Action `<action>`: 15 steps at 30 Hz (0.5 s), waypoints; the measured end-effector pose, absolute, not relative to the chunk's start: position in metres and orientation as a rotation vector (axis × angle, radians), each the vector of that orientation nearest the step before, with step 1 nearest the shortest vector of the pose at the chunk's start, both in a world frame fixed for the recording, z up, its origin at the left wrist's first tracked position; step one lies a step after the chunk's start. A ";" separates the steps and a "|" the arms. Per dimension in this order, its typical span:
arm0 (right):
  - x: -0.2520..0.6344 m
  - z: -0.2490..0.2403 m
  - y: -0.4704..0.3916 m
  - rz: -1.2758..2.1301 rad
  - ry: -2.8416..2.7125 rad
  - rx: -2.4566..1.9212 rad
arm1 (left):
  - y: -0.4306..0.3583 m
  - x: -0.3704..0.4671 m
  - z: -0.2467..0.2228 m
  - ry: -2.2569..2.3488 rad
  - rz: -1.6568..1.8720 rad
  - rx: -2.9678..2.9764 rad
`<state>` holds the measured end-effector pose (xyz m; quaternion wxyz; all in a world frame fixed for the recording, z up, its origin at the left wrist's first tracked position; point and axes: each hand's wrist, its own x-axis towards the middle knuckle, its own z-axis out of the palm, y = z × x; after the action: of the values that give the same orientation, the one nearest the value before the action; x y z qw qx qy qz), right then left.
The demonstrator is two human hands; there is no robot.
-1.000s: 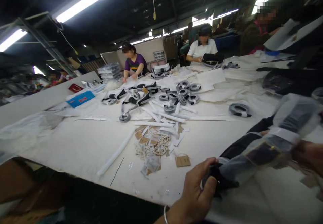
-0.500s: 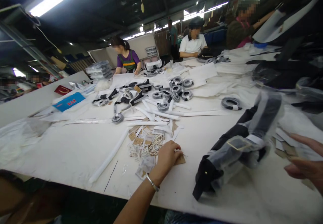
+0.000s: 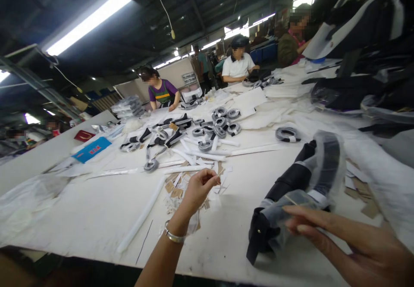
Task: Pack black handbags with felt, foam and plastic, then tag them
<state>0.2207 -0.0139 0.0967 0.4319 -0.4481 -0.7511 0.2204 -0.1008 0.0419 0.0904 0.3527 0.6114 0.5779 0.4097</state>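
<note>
Over a pile of brown and white paper tags with strings [image 3: 177, 192], my left hand [image 3: 197, 192] is raised with thumb and fingertips pinched together. Something thin and pale shows at the fingertips, too small to make out. My right hand [image 3: 352, 239] reaches in from the right, forefinger and thumb stretched out and apart. Its fingertips are over the clear plastic wrap at the near end of a long black strap-like bundle [image 3: 284, 181]. I cannot tell whether they touch it. A gold stud shows on the bundle's black end.
Several coiled grey straps [image 3: 220, 127] lie mid-table, and one coil [image 3: 287, 134] sits apart. White tubes [image 3: 142, 213] and a blue packet [image 3: 92, 149] are to the left. Cut card pieces [image 3: 359, 185] lie right of the bundle. Co-workers [image 3: 161, 90] work across the table.
My left hand has lifted off the table from a brown tag beside the pile. My right hand has moved left, from the card pieces to the wrapped bundle. The view has shifted slightly.
</note>
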 end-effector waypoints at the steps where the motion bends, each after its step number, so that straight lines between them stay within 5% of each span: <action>1: 0.211 0.104 -0.010 0.576 -1.875 -1.066 | 0.041 -0.097 0.104 1.453 1.108 1.563; 15: 0.172 0.146 0.034 1.003 -1.678 -0.969 | 0.030 -0.011 0.206 1.013 1.421 1.482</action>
<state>0.1720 0.0338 0.1456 0.4615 -0.3941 -0.6823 0.4077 -0.0112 0.0297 0.2058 0.4129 0.5895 0.4030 0.5653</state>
